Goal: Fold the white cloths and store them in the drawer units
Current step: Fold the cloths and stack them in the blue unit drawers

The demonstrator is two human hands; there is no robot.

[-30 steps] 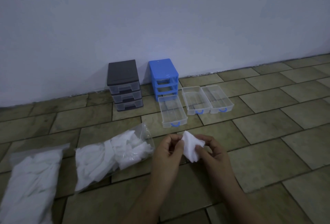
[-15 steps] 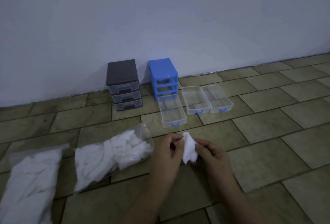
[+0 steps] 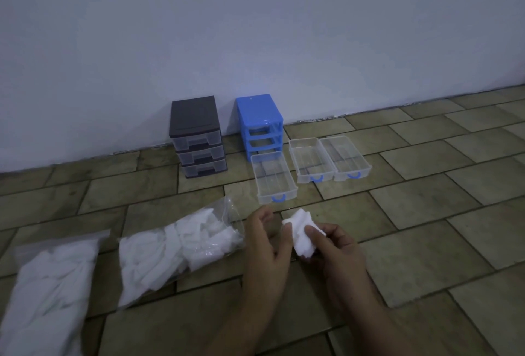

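A small folded white cloth is held just above the floor tiles by my right hand, thumb on top of it. My left hand is beside it, its thumb tip touching the cloth's left edge and its fingers loosely curled away from the cloth. Just beyond lie three clear drawers with blue handles: the near one, the middle one and the right one. The blue drawer unit stands with its slots bare. The black drawer unit has its three drawers in.
Two clear plastic bags of white cloths lie on the tiled floor at the left: one beside my left hand with its mouth toward the drawers, the other at the frame's left edge. A pale wall rises behind the units.
The cloth went from spread between both hands to a smaller bundle in my right hand. My left hand's fingers have come off it, leaving only the thumb at its edge.
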